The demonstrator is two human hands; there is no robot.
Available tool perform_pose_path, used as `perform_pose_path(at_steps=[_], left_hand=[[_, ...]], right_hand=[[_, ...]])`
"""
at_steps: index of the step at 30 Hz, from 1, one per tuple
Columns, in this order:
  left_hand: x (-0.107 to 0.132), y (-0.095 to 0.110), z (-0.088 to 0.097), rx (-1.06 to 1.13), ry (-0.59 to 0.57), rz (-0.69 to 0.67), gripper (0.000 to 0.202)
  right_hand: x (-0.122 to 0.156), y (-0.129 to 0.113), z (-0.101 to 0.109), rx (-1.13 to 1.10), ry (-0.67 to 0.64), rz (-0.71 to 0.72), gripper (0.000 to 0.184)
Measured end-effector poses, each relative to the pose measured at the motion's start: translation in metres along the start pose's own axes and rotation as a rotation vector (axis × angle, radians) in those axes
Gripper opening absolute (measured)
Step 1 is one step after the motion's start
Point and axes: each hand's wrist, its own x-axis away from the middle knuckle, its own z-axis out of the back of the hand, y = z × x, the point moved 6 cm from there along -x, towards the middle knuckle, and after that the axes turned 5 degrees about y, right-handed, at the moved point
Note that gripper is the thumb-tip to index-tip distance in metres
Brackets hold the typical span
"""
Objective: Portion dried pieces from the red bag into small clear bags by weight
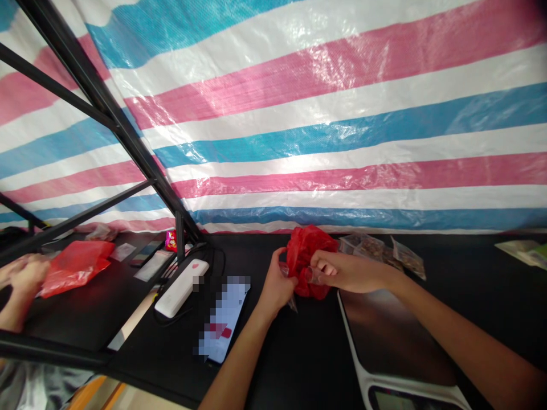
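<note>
- Black counter (pixel 307 359) below striped tarpaulin (pixel 342 114), red plastic bag (pixel 310 259) directly beyond both grips
- Left grip (pixel 277 287) closed around clear plastic cone (pixel 291 303)
- Right grip (pixel 350 270) nearly shut, pinching small clear plastic tube (pixel 314 275) at fingertips
- Better held lightly, thin plastic being easily crushed

Just the one head cam here, looking forward and down from up on the wearer's head. The striped tarp (pixel 342 114) fills everything from 9 to 3 o'clock up top, the black table (pixel 307 364) runs along the bottom, and the left hand (pixel 276 285) and right hand (pixel 350 270) sit close in, just below center. Things at the 9 o'clock edge look kinda stretched, maybe from a wide lens.
</note>
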Motion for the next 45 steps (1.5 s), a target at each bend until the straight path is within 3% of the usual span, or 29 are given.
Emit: perform_pose_path(at_steps=[4,7,10,14,17,22,26,31,38,45], left_hand=[[0.001,0.001,0.000,0.000,-0.014,0.007,0.082],[0.003,0.004,0.000,-0.011,-0.034,0.018,0.088],[0.007,0.006,-0.002,-0.003,-0.058,0.060,0.094],[0.010,0.009,-0.005,0.051,-0.072,0.101,0.097],[0.010,0.007,-0.007,0.117,-0.072,0.126,0.086],[0.006,0.006,-0.003,0.064,0.054,0.086,0.062],[0.005,0.004,-0.002,0.049,0.083,0.079,0.065],[0.007,0.003,-0.005,0.074,0.040,0.092,0.066],[0.006,-0.002,-0.005,0.258,0.037,0.183,0.063],[0.003,-0.002,-0.004,0.274,0.043,0.140,0.059]], right_hand=[[0.001,-0.006,0.009,0.009,0.005,0.032,0.034],[0.000,-0.008,0.014,0.122,0.129,0.029,0.029],[-0.001,-0.007,0.007,0.246,0.183,0.014,0.026],[-0.001,-0.006,-0.006,0.321,0.138,0.005,0.027],[0.001,-0.010,-0.008,0.365,0.122,-0.007,0.027],[0.005,-0.023,-0.013,0.417,0.093,0.056,0.031],[0.006,-0.024,-0.016,0.425,0.082,0.044,0.030],[0.002,-0.015,-0.015,0.440,0.137,-0.046,0.024],[0.001,-0.019,-0.018,0.468,0.175,-0.020,0.023],[0.000,-0.019,-0.014,0.442,0.187,-0.025,0.026]])
